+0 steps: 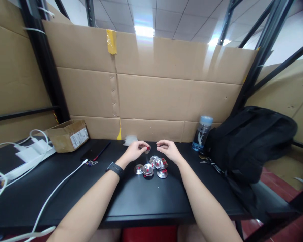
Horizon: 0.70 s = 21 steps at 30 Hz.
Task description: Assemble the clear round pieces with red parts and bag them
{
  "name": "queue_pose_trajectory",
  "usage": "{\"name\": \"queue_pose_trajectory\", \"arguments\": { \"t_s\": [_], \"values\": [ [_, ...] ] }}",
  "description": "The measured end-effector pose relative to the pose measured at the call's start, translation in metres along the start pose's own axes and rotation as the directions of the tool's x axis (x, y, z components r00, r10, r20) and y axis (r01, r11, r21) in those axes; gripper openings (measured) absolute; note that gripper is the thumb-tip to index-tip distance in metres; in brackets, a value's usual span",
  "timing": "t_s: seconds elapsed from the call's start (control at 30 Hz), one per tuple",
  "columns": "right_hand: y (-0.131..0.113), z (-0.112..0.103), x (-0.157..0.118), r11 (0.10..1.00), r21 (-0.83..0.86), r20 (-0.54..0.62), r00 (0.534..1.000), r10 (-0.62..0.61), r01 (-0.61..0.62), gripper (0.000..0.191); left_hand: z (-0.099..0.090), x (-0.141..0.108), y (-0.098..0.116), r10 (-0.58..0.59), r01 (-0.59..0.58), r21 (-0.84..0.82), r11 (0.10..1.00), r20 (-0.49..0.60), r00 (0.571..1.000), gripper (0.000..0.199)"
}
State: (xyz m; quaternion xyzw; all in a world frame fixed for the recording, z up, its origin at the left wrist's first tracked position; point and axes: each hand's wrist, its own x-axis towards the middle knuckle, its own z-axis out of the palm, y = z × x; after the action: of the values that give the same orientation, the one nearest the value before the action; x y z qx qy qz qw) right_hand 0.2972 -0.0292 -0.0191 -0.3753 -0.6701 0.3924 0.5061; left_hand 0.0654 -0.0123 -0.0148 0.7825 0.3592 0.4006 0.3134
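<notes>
My left hand [135,151], with a dark watch on its wrist, pinches a small finger cymbal [148,149] between thumb and fingertips, a little above the black tabletop. Opposite it, my right hand [168,150] is half curled, its thumb and fingers apart and nothing visible between them. Just nearer to me than both hands lies a loose pile of silver finger cymbals [157,163] with red loops at their centres. Several overlap in this pile. One cymbal [138,169] lies at its left edge and another [162,173] at its front right.
A cardboard box [63,137], a phone [95,150] on a white cable and a power strip [27,163] are on the left. At the right stand a water bottle [202,132] and a black backpack [249,144]. A cardboard wall [154,94] closes off the back.
</notes>
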Motion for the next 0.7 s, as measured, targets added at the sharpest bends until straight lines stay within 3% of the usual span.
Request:
{"name": "queue_pose_trajectory", "arguments": {
  "t_s": [0.1, 0.2, 0.37, 0.43, 0.53, 0.63, 0.7],
  "values": [
    [0.002, 0.000, -0.002, 0.999, -0.028, 0.043, 0.999, 0.024, -0.023, 0.059, -0.001, 0.001, -0.001, -0.051, 0.047, -0.112, 0.993, -0.031, 0.998, 0.022],
    [0.003, 0.012, -0.004, 1.000, -0.021, 0.093, 0.996, -0.010, 0.012, 0.067, 0.005, 0.000, 0.005, -0.043, 0.031, -0.224, 0.974, -0.052, 0.998, 0.027],
    [-0.002, 0.035, -0.004, 0.996, 0.037, 0.073, 0.994, -0.086, 0.083, 0.045, 0.015, 0.000, 0.016, -0.015, -0.009, -0.294, 0.956, -0.080, 0.997, 0.029],
    [-0.003, 0.032, -0.001, 0.996, 0.053, 0.061, 0.995, -0.077, 0.074, 0.042, 0.012, 0.001, 0.014, -0.004, -0.019, -0.227, 0.974, -0.103, 0.995, 0.026],
    [0.000, 0.011, 0.004, 0.999, 0.020, 0.003, 0.999, -0.039, 0.039, 0.046, -0.006, 0.002, 0.004, -0.011, 0.017, 0.031, 0.999, -0.178, 0.984, 0.020],
    [0.011, -0.024, 0.007, 0.981, -0.180, -0.247, 0.969, 0.026, -0.072, 0.044, -0.031, 0.000, -0.015, -0.007, 0.062, 0.292, 0.954, -0.185, 0.983, 0.016],
    [0.020, -0.046, 0.006, 0.884, -0.417, -0.381, 0.924, 0.042, -0.211, 0.037, -0.044, -0.003, -0.027, -0.015, 0.061, 0.411, 0.910, -0.115, 0.993, 0.014]
  ]
}}
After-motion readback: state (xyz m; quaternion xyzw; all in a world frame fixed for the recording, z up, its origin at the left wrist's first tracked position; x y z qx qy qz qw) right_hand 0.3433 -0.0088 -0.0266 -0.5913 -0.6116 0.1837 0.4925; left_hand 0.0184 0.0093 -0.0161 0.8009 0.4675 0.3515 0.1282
